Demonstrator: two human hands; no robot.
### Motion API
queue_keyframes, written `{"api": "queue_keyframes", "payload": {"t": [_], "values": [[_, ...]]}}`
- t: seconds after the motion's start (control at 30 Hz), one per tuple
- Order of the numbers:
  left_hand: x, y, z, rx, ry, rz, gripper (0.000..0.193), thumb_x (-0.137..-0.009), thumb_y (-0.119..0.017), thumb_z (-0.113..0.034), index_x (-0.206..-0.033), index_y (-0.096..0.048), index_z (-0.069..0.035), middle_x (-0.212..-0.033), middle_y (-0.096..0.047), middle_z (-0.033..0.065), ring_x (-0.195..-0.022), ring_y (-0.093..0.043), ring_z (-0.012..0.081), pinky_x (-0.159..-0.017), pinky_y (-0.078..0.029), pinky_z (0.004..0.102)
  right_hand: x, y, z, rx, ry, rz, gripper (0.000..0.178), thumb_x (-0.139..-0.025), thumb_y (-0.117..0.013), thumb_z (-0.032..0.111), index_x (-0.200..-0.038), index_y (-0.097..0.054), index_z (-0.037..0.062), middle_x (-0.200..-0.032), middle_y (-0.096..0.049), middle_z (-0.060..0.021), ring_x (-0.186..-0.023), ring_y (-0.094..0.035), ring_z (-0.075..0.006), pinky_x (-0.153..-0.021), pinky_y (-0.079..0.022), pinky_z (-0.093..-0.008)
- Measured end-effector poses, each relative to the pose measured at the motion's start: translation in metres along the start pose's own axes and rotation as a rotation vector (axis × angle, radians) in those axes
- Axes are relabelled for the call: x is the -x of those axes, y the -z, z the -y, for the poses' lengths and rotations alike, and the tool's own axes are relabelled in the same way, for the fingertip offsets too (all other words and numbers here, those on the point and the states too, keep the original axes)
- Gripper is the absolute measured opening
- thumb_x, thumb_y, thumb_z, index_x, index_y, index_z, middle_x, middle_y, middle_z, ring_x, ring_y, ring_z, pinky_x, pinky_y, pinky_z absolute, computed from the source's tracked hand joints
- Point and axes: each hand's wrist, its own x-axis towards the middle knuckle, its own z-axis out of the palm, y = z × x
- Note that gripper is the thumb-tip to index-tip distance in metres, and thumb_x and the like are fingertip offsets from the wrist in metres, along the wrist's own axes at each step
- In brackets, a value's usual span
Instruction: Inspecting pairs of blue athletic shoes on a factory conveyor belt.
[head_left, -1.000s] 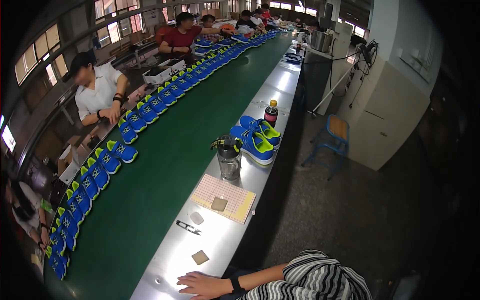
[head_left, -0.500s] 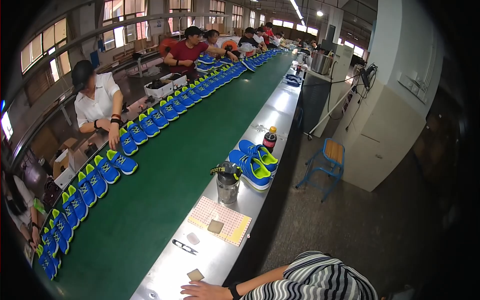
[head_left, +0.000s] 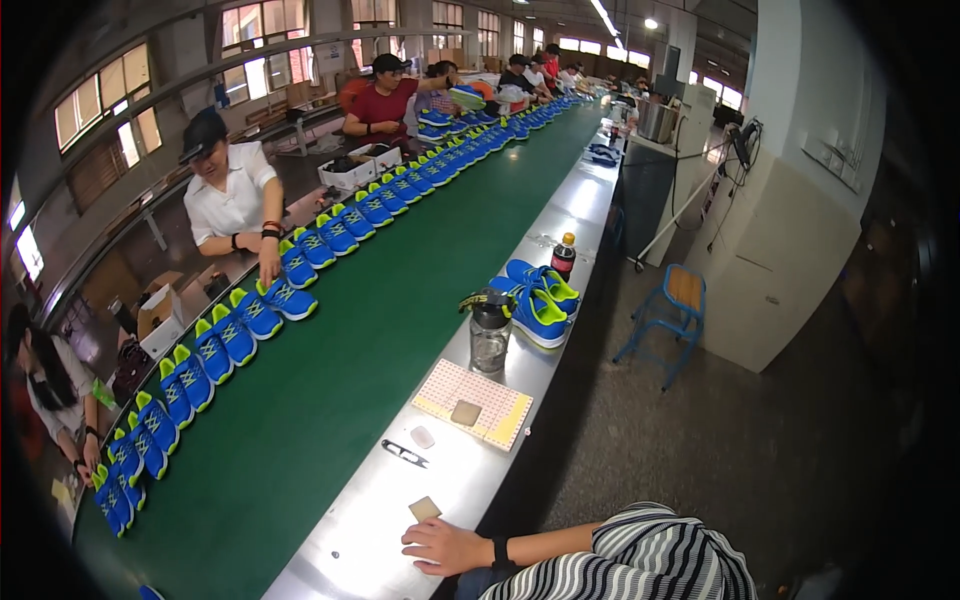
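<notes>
Left of the long silver metal table [head_left: 380,500], the lower edge crops an unidentifiable blue object [head_left: 149,593]; right of it, a black-and-white striped sleeve [head_left: 660,560]. Workers [head_left: 569,76] near its far end blur together.

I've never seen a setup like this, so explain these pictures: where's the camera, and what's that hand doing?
No robot here: a person wears a camera on the head. All the pictures come from it, and its wide lens bends straight edges. What appears to be the wearer's right hand is near the bottom; the left hand is out of view. It rests on the metal table beside a tan square, with nothing seen in it. Farther along are snips, a printed sheet with another tan square on it, a clear bottle, a pair of shoes and a drink bottle. Alongside, a green belt carries a long row of blue shoes, with other people at its far side.
</notes>
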Motion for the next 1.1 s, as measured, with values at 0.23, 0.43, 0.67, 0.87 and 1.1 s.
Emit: {"api": "queue_keyframes", "payload": {"t": [0.23,0.43,0.67,0.87,1.1], "values": [[-0.002,0.005,0.011,0.026,-0.150,-0.020,0.030,-0.089,-0.058,-0.019,-0.104,-0.062,0.007,-0.112,-0.060,0.0282,-0.106,-0.055,0.0435,-0.097,-0.042,0.0483,-0.006,-0.005,0.015,0.083,-0.023,0.030,0.025,-0.080,-0.065,0.016,-0.102,-0.059,0.0067,-0.107,-0.055,-0.0082,-0.106,-0.055,-0.0253,-0.092,-0.042,-0.0392],[-0.002,0.004,0.023,0.025,-0.221,-0.044,0.028,-0.088,-0.060,-0.016,-0.105,-0.062,0.006,-0.110,-0.061,0.0271,-0.104,-0.056,0.0437,-0.095,-0.042,0.0489,-0.010,-0.007,0.023,0.116,-0.050,-0.005,0.022,-0.078,-0.065,0.014,-0.099,-0.060,0.0076,-0.107,-0.057,-0.0071,-0.105,-0.055,-0.0241,-0.091,-0.042,-0.0382],[-0.008,0.001,0.023,0.063,-0.203,-0.018,0.033,-0.088,-0.061,-0.017,-0.113,-0.059,0.005,-0.114,-0.060,0.0273,-0.108,-0.055,0.0433,-0.096,-0.042,0.0486,-0.011,-0.007,0.026,0.126,-0.072,-0.006,0.023,-0.077,-0.067,0.015,-0.098,-0.060,0.0083,-0.104,-0.058,-0.0069,-0.102,-0.057,-0.0241,-0.088,-0.043,-0.0379],[-0.017,-0.004,0.006,0.068,-0.156,-0.174,0.011,-0.078,-0.066,-0.009,-0.084,-0.060,-0.002,-0.109,-0.062,0.0171,-0.104,-0.057,0.0363,-0.092,-0.045,0.0467,-0.028,-0.005,0.015,0.131,-0.087,-0.006,0.018,-0.070,-0.067,0.012,-0.088,-0.065,0.0083,-0.097,-0.062,-0.0082,-0.090,-0.059,-0.0291,-0.082,-0.045,-0.0410],[-0.022,-0.004,-0.020,0.099,-0.191,-0.257,0.010,-0.079,-0.067,-0.008,-0.085,-0.060,-0.004,-0.107,-0.064,0.0107,-0.102,-0.060,0.0276,-0.089,-0.048,0.0369,-0.025,0.010,0.001,0.191,0.004,0.005,0.018,-0.076,-0.063,0.011,-0.093,-0.063,0.0032,-0.100,-0.059,-0.0136,-0.097,-0.054,-0.0349,-0.088,-0.040,-0.0456]]}}
